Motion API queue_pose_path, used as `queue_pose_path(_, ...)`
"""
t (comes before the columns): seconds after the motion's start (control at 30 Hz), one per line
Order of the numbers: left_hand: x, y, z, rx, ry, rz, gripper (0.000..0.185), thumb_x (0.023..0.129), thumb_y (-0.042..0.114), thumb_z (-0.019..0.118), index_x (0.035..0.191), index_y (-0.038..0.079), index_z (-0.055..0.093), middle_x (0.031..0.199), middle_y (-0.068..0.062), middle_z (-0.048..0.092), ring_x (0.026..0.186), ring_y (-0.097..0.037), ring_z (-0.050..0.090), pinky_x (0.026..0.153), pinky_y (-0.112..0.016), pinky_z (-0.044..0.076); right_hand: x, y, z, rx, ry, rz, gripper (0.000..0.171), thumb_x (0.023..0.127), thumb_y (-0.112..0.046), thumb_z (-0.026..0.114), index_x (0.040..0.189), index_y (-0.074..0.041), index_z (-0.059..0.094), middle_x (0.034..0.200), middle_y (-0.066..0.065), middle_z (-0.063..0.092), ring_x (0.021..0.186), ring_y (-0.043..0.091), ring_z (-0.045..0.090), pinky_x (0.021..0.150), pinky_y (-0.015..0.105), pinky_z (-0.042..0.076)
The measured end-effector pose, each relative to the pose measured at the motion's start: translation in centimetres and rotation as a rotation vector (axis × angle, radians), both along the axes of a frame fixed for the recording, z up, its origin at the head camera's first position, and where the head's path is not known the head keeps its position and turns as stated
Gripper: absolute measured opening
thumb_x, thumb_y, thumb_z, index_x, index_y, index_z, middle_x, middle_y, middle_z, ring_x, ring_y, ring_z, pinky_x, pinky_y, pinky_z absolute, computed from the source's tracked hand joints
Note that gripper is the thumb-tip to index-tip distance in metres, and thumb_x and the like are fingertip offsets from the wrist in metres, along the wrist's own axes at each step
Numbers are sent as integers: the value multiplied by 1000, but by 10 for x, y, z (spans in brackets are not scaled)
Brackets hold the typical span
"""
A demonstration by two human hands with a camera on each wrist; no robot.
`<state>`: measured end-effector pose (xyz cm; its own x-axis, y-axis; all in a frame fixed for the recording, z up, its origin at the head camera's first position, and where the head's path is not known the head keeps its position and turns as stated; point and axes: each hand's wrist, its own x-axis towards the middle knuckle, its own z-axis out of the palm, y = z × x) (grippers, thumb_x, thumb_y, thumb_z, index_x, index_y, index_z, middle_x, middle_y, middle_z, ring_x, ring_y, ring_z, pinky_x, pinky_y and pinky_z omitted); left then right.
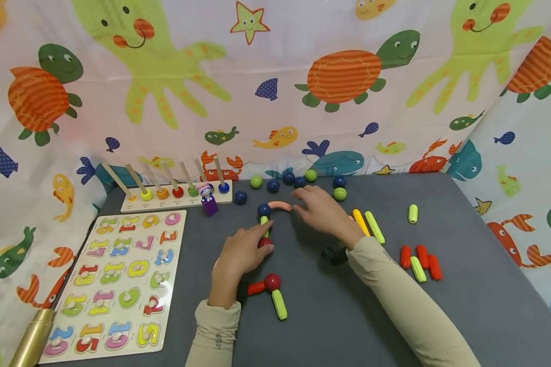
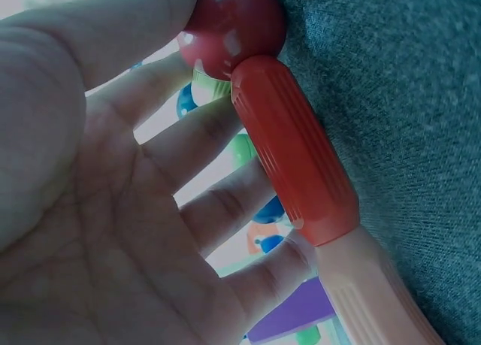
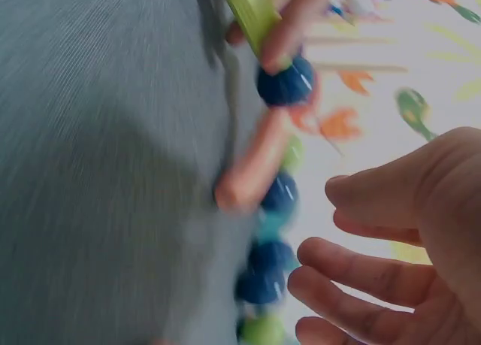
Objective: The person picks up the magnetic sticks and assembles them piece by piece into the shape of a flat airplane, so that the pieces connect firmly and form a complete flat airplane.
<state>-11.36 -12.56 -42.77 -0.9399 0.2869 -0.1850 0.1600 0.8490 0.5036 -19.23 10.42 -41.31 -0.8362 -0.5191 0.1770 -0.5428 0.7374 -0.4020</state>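
Chain of magnetic rods and balls on the grey table [image 1: 464, 316]: nearest, red ball [image 1: 272, 281] joining red and green rods. Left hand [image 1: 241, 255] pinches a second red ball [image 2: 234, 25] between thumb and fingers. Beyond, green rod [image 1: 264, 224], blue ball [image 1: 264, 209], pink rod [image 1: 280, 205]. Right hand [image 1: 323, 211] hovers relaxed, holding nothing.

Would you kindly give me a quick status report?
Left hand pinches red ball of the rod chain. Right hand open beside pink rod. Loose balls beyond.
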Motion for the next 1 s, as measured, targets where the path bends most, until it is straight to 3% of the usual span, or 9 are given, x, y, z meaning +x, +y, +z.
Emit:
queue_pose_path(0.1, 0, 0, 0, 5, -12, 3, 62, 105, 28, 72, 162, 19, 50, 158, -8, 55, 138, -44, 52, 110, -69, 37, 13, 35, 4, -16, -35, -58, 32, 105, -10, 69, 133, 5, 69, 127, 21, 70, 117, 38, 65, 100, 54, 53)
queue_pose_path(0.27, 0, -2, 0, 4, -17, 10, 62, 105, 29, 71, 162, 19, 50, 159, -8, 54, 139, -43, 51, 111, -69, 36, 32, 88, -1, -20, -61, -144, 27, 104, -7, 69, 126, 9, 71, 122, 24, 71, 112, 42, 66, 97, 59, 52)
queue_pose_path(0.47, -1, 2, -1, -9, -40, 14, 62, 106, 30, 70, 163, 20, 48, 160, -8, 53, 141, -44, 49, 112, -69, 35, 35, 110, -5, -38, -64, -180, 23, 102, -5, 69, 119, 9, 73, 112, 23, 73, 102, 40, 67, 91, 59, 54)
queue_pose_path(0.67, -2, 4, -1, -96, -82, 12, 62, 108, 35, 65, 166, 25, 43, 164, -6, 48, 145, -44, 43, 114, -70, 32, 4, 80, -5, -27, -58, -133, 26, 105, -8, 66, 125, 8, 71, 118, 23, 71, 112, 41, 66, 98, 58, 52)
queue_pose_path(0.87, -1, 6, 0, -116, -93, 13, 62, 109, 36, 63, 167, 26, 42, 165, -6, 46, 146, -44, 41, 115, -70, 30, -28, 43, -9, 82, 83, -134, 28, 102, -8, 70, 126, 7, 72, 118, 26, 69, 109, 47, 63, 96, 62, 50)
queue_pose_path(1.0, -1, 7, 1, -127, -76, 16, 61, 109, 37, 63, 166, 26, 43, 165, -5, 47, 145, -43, 43, 115, -69, 32, -46, 20, -16, 71, 29, -94, 40, 103, -8, 68, 141, 4, 64, 141, 30, 57, 124, 51, 57, 105, 64, 45)
